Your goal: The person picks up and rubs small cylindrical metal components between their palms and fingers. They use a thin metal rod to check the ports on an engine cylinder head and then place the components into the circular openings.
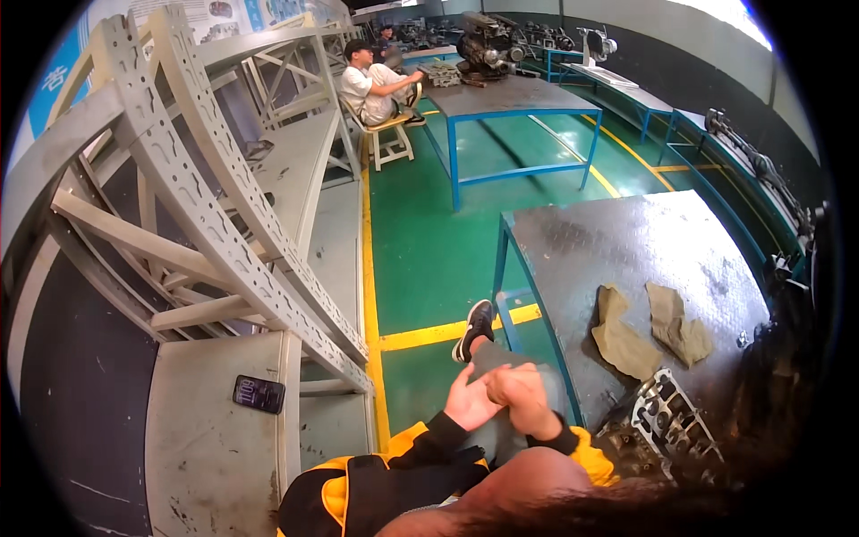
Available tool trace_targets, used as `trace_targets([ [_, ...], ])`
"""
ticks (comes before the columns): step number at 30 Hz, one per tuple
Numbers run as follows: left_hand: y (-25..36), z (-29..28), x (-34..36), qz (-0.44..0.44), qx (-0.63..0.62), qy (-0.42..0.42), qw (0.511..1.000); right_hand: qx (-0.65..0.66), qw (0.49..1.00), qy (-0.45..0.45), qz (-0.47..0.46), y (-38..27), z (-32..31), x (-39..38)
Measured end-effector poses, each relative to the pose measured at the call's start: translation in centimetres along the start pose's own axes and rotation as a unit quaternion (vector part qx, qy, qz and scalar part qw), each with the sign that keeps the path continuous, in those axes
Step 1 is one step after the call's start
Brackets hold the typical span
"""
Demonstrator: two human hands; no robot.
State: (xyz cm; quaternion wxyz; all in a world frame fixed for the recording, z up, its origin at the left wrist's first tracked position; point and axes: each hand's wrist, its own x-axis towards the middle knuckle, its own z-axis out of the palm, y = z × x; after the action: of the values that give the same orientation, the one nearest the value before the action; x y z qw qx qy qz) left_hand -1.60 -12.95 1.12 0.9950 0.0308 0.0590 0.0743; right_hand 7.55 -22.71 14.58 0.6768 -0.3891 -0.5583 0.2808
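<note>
My left hand (472,402) is raised over my lap, palm showing, with the thumb and fingers stretched out. Against its fingertips sits my right hand (523,390), its fingers curled closed; whatever they hold, if anything, is hidden. Both hands are above my grey-clad leg (497,358), beside the near metal table (617,242). On that table, to the right of my hands, lie two crumpled brown sheets (625,342) (676,324). A metal engine block (676,421) with open bores rests at the table's near edge, partly in shadow.
Tall perforated metal shelving (192,197) lines the left side, with a phone (259,394) on a low shelf. Farther off, a seated person (374,85) is at a blue-legged table (501,100) bearing an engine (488,49). Side benches (626,89) with machine parts run along the right wall.
</note>
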Motion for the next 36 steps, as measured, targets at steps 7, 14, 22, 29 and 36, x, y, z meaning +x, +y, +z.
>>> trace_targets([
  [7, -1.5, 4.3, 1.5, -0.040, 0.001, -0.129, 0.991, -0.166, 0.969, 0.089, -0.157, 4.4, -0.6, -3.5],
  [14, -2.8, 1.6, 0.6, -0.057, -0.076, -0.034, 0.995, 0.075, 0.982, 0.023, -0.172, -2.3, -0.5, -3.5],
  [22, -3.7, 1.4, 2.4, -0.005, -0.014, -0.043, 0.999, -0.015, 0.986, 0.131, -0.104, -0.6, -2.0, -3.3],
  [29, -3.0, 0.1, 3.3, -0.022, 0.062, -0.276, 0.959, -0.273, 0.940, 0.115, -0.169, 4.3, -1.1, -5.2],
  [36, -1.9, 1.5, 0.9, 0.022, -0.014, -0.042, 0.999, 0.057, 0.983, 0.055, -0.167, -2.6, -0.1, -4.6],
])
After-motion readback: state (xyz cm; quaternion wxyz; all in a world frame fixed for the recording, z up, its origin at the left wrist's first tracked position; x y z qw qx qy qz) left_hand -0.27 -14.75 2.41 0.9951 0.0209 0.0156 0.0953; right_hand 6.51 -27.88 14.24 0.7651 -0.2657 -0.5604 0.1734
